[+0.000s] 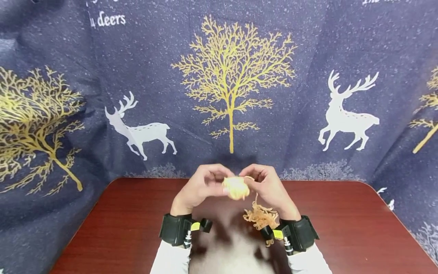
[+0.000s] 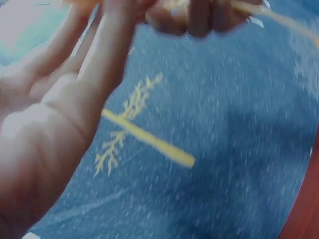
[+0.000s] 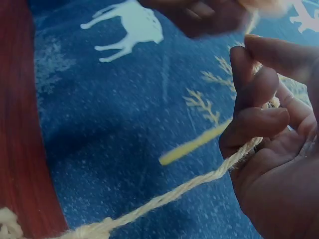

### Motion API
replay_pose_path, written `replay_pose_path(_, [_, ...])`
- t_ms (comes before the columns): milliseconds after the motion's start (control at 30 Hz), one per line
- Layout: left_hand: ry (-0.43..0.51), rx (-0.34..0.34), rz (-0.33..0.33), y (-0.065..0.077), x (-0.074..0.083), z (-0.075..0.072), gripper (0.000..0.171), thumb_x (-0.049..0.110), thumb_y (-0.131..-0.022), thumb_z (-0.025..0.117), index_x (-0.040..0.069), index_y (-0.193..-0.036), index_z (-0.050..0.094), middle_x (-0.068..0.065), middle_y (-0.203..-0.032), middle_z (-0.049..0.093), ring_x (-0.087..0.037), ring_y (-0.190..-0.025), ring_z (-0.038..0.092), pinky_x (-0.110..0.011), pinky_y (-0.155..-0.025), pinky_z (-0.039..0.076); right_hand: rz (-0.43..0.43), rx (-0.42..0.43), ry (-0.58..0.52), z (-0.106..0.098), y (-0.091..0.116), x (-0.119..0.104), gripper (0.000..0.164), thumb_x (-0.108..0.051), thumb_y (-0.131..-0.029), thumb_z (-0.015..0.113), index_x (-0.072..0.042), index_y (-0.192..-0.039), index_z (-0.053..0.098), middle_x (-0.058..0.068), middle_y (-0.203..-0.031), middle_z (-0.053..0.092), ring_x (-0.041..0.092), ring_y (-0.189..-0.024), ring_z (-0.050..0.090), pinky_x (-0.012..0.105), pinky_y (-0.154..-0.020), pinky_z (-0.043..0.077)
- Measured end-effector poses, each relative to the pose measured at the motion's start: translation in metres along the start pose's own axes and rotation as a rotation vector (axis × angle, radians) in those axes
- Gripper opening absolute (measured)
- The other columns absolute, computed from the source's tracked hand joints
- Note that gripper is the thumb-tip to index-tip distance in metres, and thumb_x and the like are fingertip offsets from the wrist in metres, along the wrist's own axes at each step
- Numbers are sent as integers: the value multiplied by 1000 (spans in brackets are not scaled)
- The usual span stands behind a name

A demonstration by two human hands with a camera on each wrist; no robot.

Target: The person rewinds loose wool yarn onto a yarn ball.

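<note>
White sleeves (image 1: 170,258) reach in from the bottom edge, with black wrist straps (image 1: 176,230) carrying yellow tags (image 1: 195,226); no words can be read on them. Ahead, a pale yellow yarn ball (image 1: 236,188) is held up between two bare hands, above a reddish-brown worktop (image 1: 130,217). On the left hand (image 1: 201,187), the fingers pinch the ball from its left side. The right hand (image 1: 267,186) is just beside the ball, its fingers curled round a strand of yarn (image 3: 184,191). That strand runs down to a loose, tangled heap of yarn (image 1: 261,215) near the right wrist. Behind hangs a dark blue cloth (image 1: 291,148) printed with golden trees and white deer. White lettering (image 1: 111,19) at upper left reads "deers"; at upper right, cropped letters (image 1: 371,1) begin "The".
</note>
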State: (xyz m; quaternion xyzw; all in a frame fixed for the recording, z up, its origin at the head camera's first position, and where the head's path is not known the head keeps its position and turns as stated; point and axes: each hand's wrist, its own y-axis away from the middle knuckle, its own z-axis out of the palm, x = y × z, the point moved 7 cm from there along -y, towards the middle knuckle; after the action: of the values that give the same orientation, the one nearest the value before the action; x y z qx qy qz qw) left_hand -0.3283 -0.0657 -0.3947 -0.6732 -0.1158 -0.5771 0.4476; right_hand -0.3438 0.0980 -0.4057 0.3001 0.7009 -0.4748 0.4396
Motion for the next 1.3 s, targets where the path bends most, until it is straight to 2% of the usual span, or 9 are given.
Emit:
replay_pose_path(167, [52, 456, 19, -12, -2, -11, 24, -5, -84, 70, 1, -107, 69, -7, -100, 72, -16, -92, 67, -28, -82, 58, -18, 89, 80, -3, 5, -4, 5, 0, -89, 73, 0, -95, 72, 1, -73, 69, 10, -54, 54, 24, -48, 47])
replay_pose_path(300, [-252, 677, -24, -15, -3, -17, 26, 1, -83, 78, -4, -107, 69, -10, -96, 71, -18, -88, 68, -29, -79, 59, -20, 143, 226, -11, 8, -11, 5, -10, -88, 79, -10, -92, 76, 10, -71, 67, 13, -54, 54, 25, -47, 45])
replay_pose_path(433, [-669, 680, -69, -14, -5, -16, 26, 7, -79, 82, 0, -102, 71, -11, -92, 71, -21, -83, 70, -30, -75, 61, -25, 126, 307, -16, 10, -17, 6, -12, -87, 80, -14, -91, 76, 12, -70, 66, 12, -53, 51, 25, -46, 42])
replay_pose_path(600, [-916, 462, -172, -13, -14, -10, 24, 7, -77, 82, 4, -96, 70, -5, -87, 70, -16, -76, 69, -25, -69, 59, -53, 128, 266, -21, 10, -21, 6, -9, -87, 79, -11, -92, 75, 4, -66, 64, 13, -50, 51, 25, -44, 43])
replay_pose_path(700, [-832, 216, -222, -11, -18, -2, 23, 7, -78, 82, 6, -98, 70, -2, -89, 71, -13, -79, 69, -25, -72, 58, -70, 125, 208, -23, 8, -21, 7, -5, -87, 78, -7, -93, 75, 7, -68, 66, 14, -51, 52, 25, -45, 44])
replay_pose_path(800, [-607, -10, -218, -6, -20, 8, 25, 4, -81, 80, 3, -103, 70, -4, -93, 72, -14, -85, 70, -31, -80, 60, -65, 110, 159, -22, 6, -16, 7, -3, -88, 77, -4, -94, 74, 8, -70, 67, 13, -52, 52, 24, -45, 44])
replay_pose_path(900, [-353, -114, -172, 0, -18, 14, 28, -1, -83, 79, -3, -109, 68, -11, -100, 73, -19, -90, 71, -38, -84, 61, -30, 86, 132, -20, 6, -7, 8, -4, -89, 77, -2, -95, 74, 5, -70, 67, 11, -54, 52, 24, -45, 43])
replay_pose_path(1133, [6, -21, 1, -4, -8, 12, 25, 1, -87, 72, -1, -112, 68, -9, -104, 73, -18, -92, 69, -30, -80, 59, 45, 58, 34, -22, 5, 10, 10, -1, -91, 72, 6, -99, 71, 3, -71, 67, 10, -55, 52, 24, -47, 45])
replay_pose_path(1300, [158, 208, 44, -6, -5, 1, 25, -4, -88, 65, 7, -110, 70, -8, -107, 71, -17, -96, 66, -29, -84, 58, 42, 69, 41, -18, 2, 11, 11, -2, -90, 73, 5, -98, 71, 3, -76, 71, 9, -54, 52, 25, -48, 47])
